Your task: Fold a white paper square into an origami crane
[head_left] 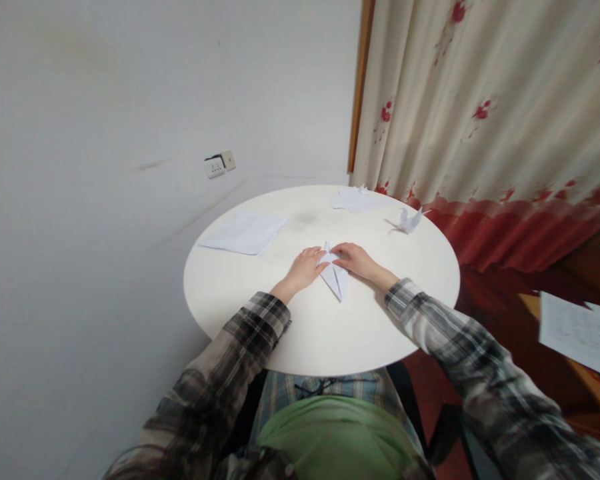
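A white folded paper (337,280), kite-shaped with a slit down its lower half, lies on the round white table (300,340). From the left, my left hand (307,265) presses on its edge with thumb and fingertips. At the opposite side my right hand (354,259) has its fingers curled in, thumb and forefinger gripping the paper near its narrow upper end. Part of that upper end is hidden under the fingers. Beyond my right hand stands a folded paper crane (408,220), its wings raised.
White sheets (244,231) lie at the table's left. More paper pieces (355,199) are at the far edge. A wall with a socket (214,167) borders the left side, a patterned curtain (480,120) the right. Written sheets (580,330) rest on wooden furniture at right.
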Available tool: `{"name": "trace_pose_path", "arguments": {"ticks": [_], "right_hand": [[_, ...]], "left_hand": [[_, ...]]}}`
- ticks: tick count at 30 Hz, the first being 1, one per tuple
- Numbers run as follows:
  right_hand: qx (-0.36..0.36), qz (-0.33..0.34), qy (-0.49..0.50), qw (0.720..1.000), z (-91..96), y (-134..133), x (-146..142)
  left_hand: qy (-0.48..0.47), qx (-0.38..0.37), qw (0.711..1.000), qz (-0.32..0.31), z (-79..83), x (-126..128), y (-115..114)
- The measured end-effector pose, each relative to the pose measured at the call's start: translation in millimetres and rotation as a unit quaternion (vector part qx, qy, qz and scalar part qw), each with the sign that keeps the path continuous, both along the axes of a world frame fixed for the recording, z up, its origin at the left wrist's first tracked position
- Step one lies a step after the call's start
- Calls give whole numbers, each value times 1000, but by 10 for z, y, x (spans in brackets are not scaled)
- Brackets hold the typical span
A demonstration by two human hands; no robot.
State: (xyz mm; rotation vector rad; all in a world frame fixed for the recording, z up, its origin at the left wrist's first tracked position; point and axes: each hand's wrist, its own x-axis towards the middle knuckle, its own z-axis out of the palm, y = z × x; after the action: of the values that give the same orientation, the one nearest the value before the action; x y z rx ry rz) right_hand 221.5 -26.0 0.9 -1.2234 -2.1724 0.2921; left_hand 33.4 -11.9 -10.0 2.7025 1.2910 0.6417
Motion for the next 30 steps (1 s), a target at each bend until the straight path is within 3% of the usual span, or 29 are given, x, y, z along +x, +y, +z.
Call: {"name": "trace_pose_path", "arguments": {"ticks": [7,14,24,30], "right_hand": [[-11,9,-10,1000,20,-27,-6],[-18,20,-12,1000,19,-17,-5],[4,46,-15,999,-60,52,16],[-1,46,-62,997,-63,61,7]], "left_hand": [[53,-19,998,6,-10,5,5],[46,-30,998,8,-9,0,-2],[58,6,998,31,-80,-2,59],[56,6,997,51,-41,-13,34]]}}
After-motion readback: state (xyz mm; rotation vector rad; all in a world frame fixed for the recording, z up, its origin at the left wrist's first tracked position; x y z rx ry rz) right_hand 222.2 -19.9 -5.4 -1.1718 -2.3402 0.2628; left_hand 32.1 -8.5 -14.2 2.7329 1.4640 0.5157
